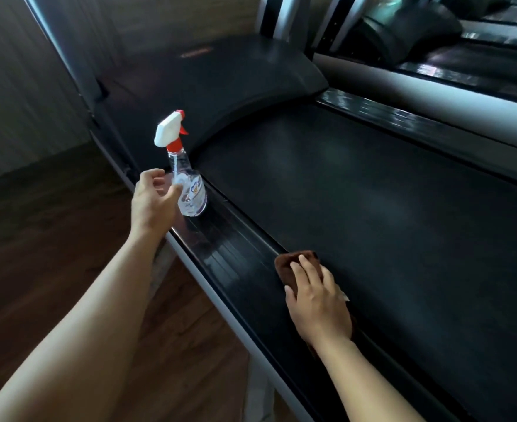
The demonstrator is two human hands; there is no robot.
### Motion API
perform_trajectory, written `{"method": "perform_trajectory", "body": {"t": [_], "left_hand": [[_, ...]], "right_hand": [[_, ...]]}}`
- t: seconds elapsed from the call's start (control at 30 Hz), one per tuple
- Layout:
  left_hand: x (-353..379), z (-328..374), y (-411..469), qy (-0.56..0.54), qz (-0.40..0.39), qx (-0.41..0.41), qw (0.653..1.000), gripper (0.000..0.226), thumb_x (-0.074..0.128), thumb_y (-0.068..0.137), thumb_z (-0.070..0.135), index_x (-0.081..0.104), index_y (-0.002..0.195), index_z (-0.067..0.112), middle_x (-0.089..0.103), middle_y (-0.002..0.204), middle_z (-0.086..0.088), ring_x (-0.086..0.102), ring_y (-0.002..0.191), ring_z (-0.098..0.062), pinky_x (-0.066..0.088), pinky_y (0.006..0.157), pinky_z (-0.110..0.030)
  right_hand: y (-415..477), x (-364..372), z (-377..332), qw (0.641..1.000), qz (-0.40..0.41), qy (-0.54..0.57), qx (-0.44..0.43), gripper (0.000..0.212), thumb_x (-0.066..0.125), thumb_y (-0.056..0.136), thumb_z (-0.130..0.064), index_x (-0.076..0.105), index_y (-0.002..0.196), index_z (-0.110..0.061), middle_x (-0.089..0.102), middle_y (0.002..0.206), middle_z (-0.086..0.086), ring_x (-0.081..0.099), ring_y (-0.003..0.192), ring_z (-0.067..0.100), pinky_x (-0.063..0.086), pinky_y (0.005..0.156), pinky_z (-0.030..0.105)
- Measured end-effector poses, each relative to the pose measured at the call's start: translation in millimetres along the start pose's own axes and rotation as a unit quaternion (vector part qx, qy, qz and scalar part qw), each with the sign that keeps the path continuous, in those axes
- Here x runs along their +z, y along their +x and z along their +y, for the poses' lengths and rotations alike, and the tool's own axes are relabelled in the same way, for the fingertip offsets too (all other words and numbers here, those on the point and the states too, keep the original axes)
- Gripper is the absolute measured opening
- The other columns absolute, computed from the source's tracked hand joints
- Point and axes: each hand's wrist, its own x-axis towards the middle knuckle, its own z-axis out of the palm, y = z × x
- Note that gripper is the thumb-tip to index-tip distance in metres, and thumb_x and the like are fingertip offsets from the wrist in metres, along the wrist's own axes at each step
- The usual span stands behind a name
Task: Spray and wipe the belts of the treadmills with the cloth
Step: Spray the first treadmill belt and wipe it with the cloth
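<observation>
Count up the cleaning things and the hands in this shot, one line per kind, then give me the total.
Spray bottle: 1
Cloth: 1
Hands: 2, the left hand and the right hand
Total: 4

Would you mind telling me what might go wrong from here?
The spray bottle stands on the narrow side rail, and the left hand beside it might knock it over. The right hand presses the cloth at the near edge of the belt, so the far side may get missed.
</observation>
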Motion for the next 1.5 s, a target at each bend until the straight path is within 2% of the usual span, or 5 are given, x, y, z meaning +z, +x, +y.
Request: {"method": "perform_trajectory", "body": {"t": [0.23,0.4,0.87,1.23,1.5], "left_hand": [[12,3,61,-0.106,-0.068,-0.058,0.990,0.080,0.077,0.083,0.044,0.038,0.150,0.024,0.046,0.153,-0.006,0.051,0.133,-0.020,0.044,0.110,-0.042],[18,11,77,-0.149,-0.114,-0.038,0.982,0.045,0.076,0.086,0.031,0.056,0.125,0.023,0.070,0.113,0.003,0.068,0.101,-0.011,0.051,0.083,-0.024],[27,35,72,-0.199,-0.088,0.015,0.976,0.020,0.076,0.087,0.017,0.063,0.100,0.010,0.060,0.069,0.003,0.057,0.060,-0.009,0.054,0.069,-0.033],[28,66,12,-0.234,-0.139,0.068,0.960,0.020,0.073,0.089,0.009,0.068,0.108,0.011,0.064,0.087,0.002,0.059,0.071,-0.019,0.056,0.075,-0.038],[48,103,-55,-0.250,-0.188,0.086,0.946,0.025,0.072,0.090,0.008,0.070,0.111,0.022,0.067,0.098,0.009,0.061,0.082,-0.004,0.059,0.077,-0.035]], "right_hand": [[2,9,0,0.999,0.036,-0.030,-0.006,0.051,0.062,0.089,-0.043,0.057,0.135,-0.021,0.053,0.144,-0.002,0.054,0.123,0.030,0.057,0.086,0.048],[4,12,1,0.998,0.045,-0.040,-0.007,0.052,0.060,0.088,-0.045,0.056,0.135,-0.022,0.054,0.143,-0.003,0.055,0.122,0.029,0.058,0.082,0.047],[4,14,3,0.998,0.043,-0.046,-0.002,0.051,0.055,0.091,-0.048,0.051,0.137,-0.026,0.050,0.145,-0.007,0.055,0.123,0.027,0.059,0.078,0.049],[5,18,6,0.997,0.076,-0.018,-0.020,0.043,0.055,0.093,-0.032,0.058,0.133,-0.018,0.056,0.140,-0.001,0.058,0.118,0.028,0.058,0.086,0.045],[-2,6,14,0.985,0.129,0.108,-0.033,0.044,0.075,0.084,-0.018,0.064,0.126,-0.012,0.064,0.131,0.001,0.064,0.108,0.024,0.053,0.093,0.034]]}}
